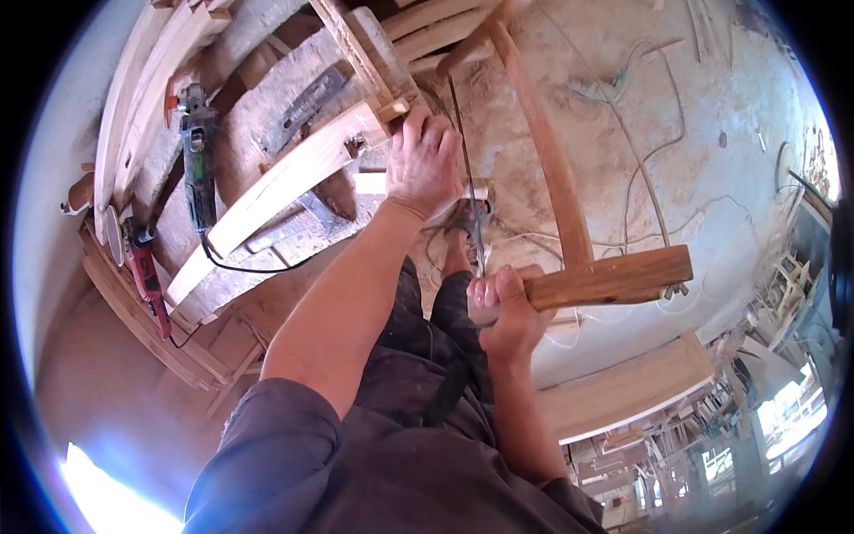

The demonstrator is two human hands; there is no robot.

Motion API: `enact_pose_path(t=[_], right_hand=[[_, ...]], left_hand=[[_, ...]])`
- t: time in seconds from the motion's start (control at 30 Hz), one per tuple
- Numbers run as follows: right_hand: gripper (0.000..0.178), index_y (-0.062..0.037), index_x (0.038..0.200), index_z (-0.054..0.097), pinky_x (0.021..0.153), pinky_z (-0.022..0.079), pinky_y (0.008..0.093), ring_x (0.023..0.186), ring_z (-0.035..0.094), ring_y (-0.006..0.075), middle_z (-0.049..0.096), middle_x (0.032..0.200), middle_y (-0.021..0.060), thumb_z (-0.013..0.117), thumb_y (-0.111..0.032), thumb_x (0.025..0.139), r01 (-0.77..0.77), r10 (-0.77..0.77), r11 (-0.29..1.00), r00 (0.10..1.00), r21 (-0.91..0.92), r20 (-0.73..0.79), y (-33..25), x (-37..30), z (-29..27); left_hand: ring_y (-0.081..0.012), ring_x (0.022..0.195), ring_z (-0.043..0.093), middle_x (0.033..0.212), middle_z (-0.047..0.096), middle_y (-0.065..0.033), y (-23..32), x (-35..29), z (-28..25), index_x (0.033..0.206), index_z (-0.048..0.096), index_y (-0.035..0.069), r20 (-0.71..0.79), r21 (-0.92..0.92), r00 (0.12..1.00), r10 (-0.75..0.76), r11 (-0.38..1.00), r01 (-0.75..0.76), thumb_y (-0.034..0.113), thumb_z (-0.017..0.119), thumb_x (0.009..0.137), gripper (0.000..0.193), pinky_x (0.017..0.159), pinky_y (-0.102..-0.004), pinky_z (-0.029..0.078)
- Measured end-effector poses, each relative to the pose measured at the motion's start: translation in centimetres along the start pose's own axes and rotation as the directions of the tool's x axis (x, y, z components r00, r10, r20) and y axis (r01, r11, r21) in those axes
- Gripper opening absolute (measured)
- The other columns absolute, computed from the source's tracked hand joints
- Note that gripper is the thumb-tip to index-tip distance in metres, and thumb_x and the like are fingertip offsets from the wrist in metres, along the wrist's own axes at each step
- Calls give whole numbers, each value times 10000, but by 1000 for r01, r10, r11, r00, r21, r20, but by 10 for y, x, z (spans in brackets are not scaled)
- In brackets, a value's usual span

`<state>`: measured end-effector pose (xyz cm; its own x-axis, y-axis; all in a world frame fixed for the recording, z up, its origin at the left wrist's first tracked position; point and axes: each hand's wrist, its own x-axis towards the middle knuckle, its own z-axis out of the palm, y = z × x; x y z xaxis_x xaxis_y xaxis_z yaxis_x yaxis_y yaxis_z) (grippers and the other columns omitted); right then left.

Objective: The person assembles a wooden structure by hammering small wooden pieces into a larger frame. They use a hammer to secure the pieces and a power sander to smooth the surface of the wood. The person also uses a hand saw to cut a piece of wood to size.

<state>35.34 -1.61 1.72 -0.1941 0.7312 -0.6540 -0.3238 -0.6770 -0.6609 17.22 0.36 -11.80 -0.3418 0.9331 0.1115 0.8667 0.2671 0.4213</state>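
Note:
My right hand [513,311] is wrapped round the near end of a wooden frame saw [614,277]. The saw's long wooden stretcher runs away from me, and its thin blade [461,133] passes close to the right side of my left hand [425,160]. My left hand is closed, its fingers curled over the end of a small strip of wood [392,109] at the bench's right edge. Next to it lies a pale, slightly curved board [276,191] with a notch cut near its end. Whether the blade touches wood is hidden behind my fingers.
On the worn bench [245,107] lie a green-and-black power tool [197,160] and a hand plane [311,98]. A red angle grinder [147,271] is at the left, near stacked boards [147,98]. Cords trail over the dusty floor [712,169]. A large plank [627,383] stands at lower right.

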Motion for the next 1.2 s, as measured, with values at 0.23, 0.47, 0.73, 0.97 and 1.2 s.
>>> enact_pose_path(t=[0.23, 0.47, 0.73, 0.97, 1.2], right_hand=[[154, -32, 852, 546, 570, 467, 285, 600, 539, 113, 590, 687, 56, 641, -40, 973, 12, -19, 932, 1000, -362, -14, -15, -2, 8], [217, -81, 808, 439, 498, 397, 312, 502, 408, 119, 453, 598, 31, 547, 23, 966, 40, -45, 889, 999, -456, -1, -70, -111, -13], [256, -45, 754, 468, 525, 460, 326, 522, 492, 121, 472, 605, 10, 613, 5, 959, -11, -6, 955, 998, -295, -57, -2, 18, 1], [221, -71, 803, 429, 554, 465, 342, 510, 440, 125, 439, 605, 14, 547, 27, 963, 159, -122, 920, 985, -359, 124, -66, -121, -45], [349, -71, 681, 432, 548, 440, 325, 525, 447, 119, 479, 619, 17, 620, -24, 971, 60, -68, 964, 997, -259, -20, 19, 41, -5]], left_hand=[[-321, 1307, 438, 1276, 567, -70, 2, 1, 0, 1081, 587, 88, 27, 35, 996, -80, 996, 79, 139, 688, 716, 382, 1001, -437, 439], [-324, 1317, 422, 1271, 563, -70, -6, 4, -2, 1065, 596, 104, 36, 44, 996, -83, 996, 81, 119, 693, 719, 360, 1017, -442, 426], [-322, 1303, 431, 1246, 583, -65, 2, 5, -1, 1046, 608, 99, 27, 74, 998, -63, 995, 61, 114, 684, 729, 326, 1011, -452, 428], [-351, 1264, 452, 1251, 594, -58, -1, 5, -1, 1099, 595, 106, 4, 75, 998, -56, 996, 55, 40, 649, 717, 391, 965, -491, 433], [-360, 1268, 450, 1252, 587, -63, 5, 11, -2, 1106, 601, 104, 13, 63, 1000, -21, 998, 21, 26, 640, 711, 405, 976, -497, 426]])
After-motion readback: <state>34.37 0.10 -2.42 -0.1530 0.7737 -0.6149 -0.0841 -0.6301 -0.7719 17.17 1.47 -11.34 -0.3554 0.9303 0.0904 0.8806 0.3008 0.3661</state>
